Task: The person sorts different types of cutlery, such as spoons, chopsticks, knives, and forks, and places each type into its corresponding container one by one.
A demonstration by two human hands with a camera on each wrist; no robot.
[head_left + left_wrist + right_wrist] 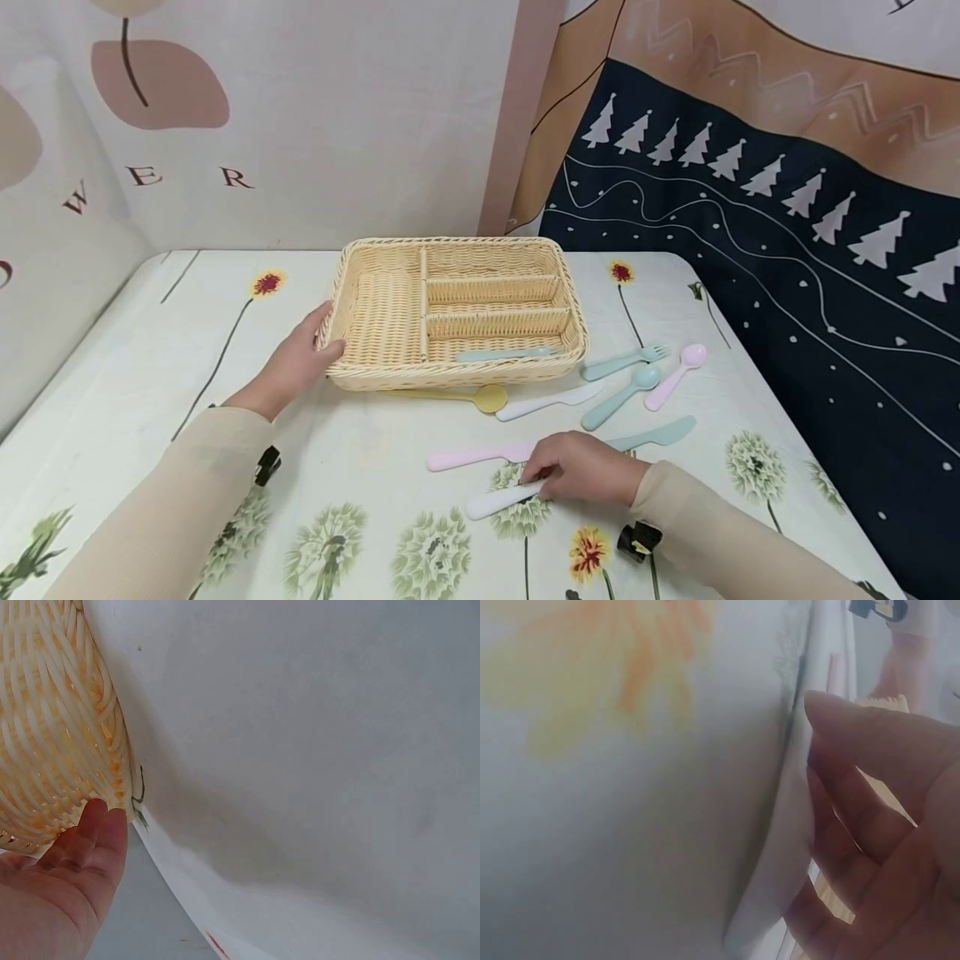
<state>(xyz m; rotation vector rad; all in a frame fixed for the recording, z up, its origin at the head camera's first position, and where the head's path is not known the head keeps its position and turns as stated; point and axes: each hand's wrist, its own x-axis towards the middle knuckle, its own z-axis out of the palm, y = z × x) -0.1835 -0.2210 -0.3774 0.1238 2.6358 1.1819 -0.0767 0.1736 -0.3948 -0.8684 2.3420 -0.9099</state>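
My left hand (296, 358) grips the left end of a woven wicker basket (450, 377), thumb over the rim; its fingers (105, 832) lie against the outer side. The basket has one wide compartment at left and three narrow ones at right. A light blue utensil (506, 354) lies in the front narrow one. Low over the cloth, my right hand (588, 469) pinches a white plastic utensil (501, 500) between thumb and fingers; its far end is hidden by the hand, so I cannot tell its kind. Just beyond, that hand partly covers a pink utensil (476, 457) and a teal knife (660, 433).
In front of the basket lie a yellow spoon (489, 398) and a white knife (551, 401). To its right are a teal fork (626, 362), a teal spoon (622, 397) and a pink spoon (677, 377). A flower-printed cloth (360, 475) covers the table.
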